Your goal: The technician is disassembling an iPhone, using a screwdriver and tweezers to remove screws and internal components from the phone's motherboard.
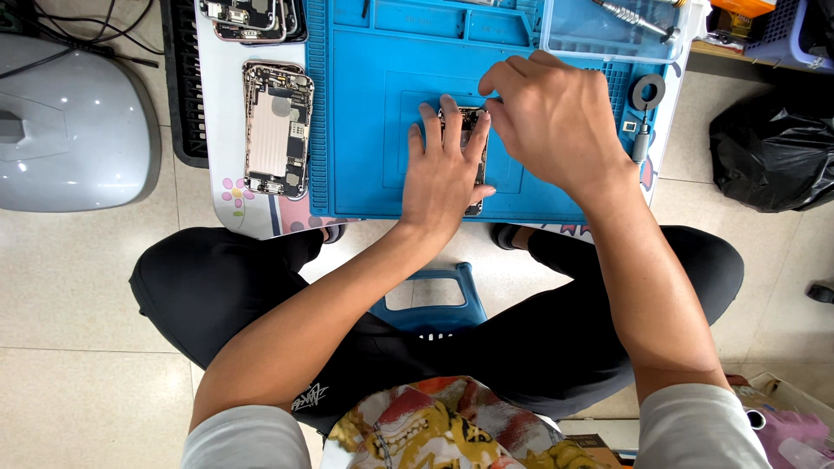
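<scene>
While pinned under hands (447, 169), phone (473, 122).

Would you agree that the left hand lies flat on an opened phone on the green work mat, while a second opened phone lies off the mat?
Not quite: the head view shows the work mat is blue, not green. The left hand does lie flat on an opened phone, and the second opened phone lies off the mat.

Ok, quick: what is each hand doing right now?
Left hand: open, flat, pressing on the opened phone on the blue mat.
Right hand: fingertips pinched at the phone's top; what they hold cannot be told.
</scene>
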